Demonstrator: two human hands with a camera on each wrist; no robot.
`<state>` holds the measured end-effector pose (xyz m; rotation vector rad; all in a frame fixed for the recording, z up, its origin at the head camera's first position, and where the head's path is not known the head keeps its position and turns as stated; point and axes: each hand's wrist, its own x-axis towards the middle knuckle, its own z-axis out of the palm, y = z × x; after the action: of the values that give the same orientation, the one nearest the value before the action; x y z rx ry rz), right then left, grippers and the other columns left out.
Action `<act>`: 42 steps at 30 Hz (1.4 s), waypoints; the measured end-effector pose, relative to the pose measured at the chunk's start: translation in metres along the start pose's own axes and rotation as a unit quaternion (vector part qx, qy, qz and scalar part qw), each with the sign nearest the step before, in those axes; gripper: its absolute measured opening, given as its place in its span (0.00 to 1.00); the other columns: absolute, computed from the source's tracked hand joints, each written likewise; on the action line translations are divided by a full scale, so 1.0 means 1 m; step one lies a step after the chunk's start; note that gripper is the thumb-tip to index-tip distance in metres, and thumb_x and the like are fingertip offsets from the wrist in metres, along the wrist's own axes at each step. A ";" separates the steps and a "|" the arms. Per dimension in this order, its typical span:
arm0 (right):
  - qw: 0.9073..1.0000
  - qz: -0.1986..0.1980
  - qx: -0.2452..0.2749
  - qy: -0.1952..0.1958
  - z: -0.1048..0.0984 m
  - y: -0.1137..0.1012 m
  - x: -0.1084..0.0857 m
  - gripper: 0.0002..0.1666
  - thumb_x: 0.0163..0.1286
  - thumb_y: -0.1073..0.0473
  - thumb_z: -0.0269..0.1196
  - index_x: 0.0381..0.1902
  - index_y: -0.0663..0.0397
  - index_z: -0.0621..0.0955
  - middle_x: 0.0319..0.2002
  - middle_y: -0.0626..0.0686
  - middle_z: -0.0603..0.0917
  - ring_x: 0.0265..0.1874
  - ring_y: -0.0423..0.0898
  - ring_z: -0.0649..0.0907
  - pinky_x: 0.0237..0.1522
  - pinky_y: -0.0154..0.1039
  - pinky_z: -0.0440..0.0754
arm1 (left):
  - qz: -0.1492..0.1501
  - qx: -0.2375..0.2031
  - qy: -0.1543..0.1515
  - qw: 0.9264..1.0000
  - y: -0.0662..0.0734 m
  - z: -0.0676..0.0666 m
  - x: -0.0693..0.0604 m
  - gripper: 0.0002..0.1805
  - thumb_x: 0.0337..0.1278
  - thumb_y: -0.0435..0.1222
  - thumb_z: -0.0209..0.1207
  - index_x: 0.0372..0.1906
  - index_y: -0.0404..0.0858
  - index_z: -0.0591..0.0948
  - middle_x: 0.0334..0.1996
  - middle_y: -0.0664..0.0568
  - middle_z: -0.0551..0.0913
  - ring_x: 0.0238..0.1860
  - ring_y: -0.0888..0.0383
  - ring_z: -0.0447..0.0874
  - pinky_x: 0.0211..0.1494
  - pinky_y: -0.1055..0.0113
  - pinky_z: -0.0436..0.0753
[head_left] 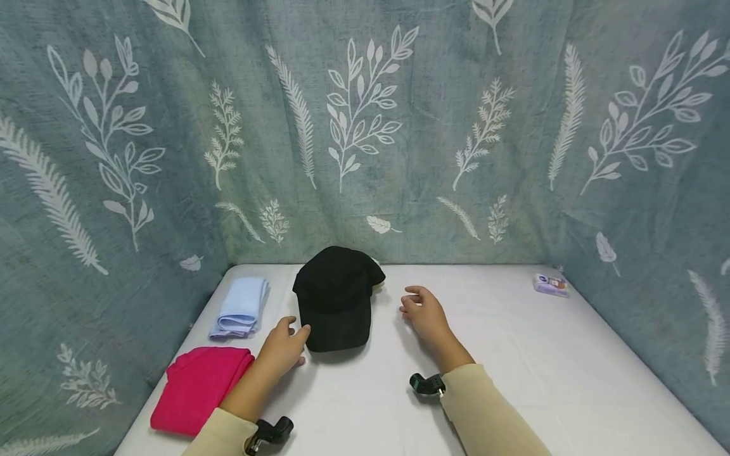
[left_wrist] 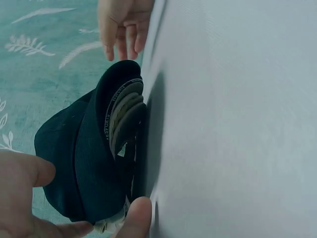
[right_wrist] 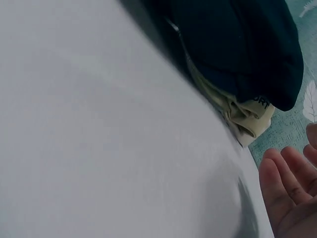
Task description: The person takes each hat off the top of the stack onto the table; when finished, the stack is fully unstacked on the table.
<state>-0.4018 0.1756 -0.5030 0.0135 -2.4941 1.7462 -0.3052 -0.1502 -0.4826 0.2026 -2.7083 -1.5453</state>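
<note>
Likely light and soft-crowned, the black cap (head_left: 333,294) should handle best by its stiffer brim (head_left: 339,332); left hand (head_left: 281,350) and right hand (head_left: 428,316), fingers loose, grasp nothing.

From the near side, the head camera faces forward and down over the counter (head_left: 513,342). The left wrist camera (head_left: 275,431) and right wrist camera (head_left: 426,384) sit low and close, rolled sideways, sharing the black cap (head_left: 335,304) from its left and right.
</note>
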 end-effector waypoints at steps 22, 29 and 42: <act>0.978 0.052 0.194 0.053 0.051 -0.014 0.000 0.25 0.79 0.62 0.59 0.70 0.63 0.73 0.58 0.68 0.82 0.47 0.51 0.89 0.48 0.39 0.89 | -0.042 -0.181 -0.002 0.983 -0.006 0.023 -0.002 0.40 0.77 0.42 0.55 0.81 0.27 0.53 0.71 0.24 0.67 0.54 0.41 0.86 0.47 0.56 0.91; 0.972 0.019 0.231 0.046 0.070 -0.021 0.001 0.22 0.78 0.63 0.61 0.67 0.61 0.75 0.56 0.65 0.83 0.51 0.55 0.88 0.53 0.43 0.89 | -0.032 -0.217 -0.015 0.976 -0.007 0.023 -0.005 0.41 0.77 0.38 0.57 0.80 0.25 0.52 0.73 0.22 0.64 0.59 0.36 0.84 0.52 0.51 0.89; 0.960 0.013 0.280 0.025 0.086 -0.024 0.002 0.45 0.77 0.64 0.63 0.83 0.47 0.55 0.68 0.60 0.76 0.61 0.50 0.81 0.58 0.38 0.85 | -0.027 -0.208 -0.001 0.978 -0.014 0.025 -0.001 0.39 0.73 0.36 0.60 0.78 0.23 0.57 0.72 0.24 0.67 0.52 0.47 0.86 0.47 0.60 0.90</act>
<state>-0.4089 0.0869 -0.5095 -0.0208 -1.8901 2.3614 -0.3050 -0.1358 -0.5068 0.2655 -2.3237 -2.0754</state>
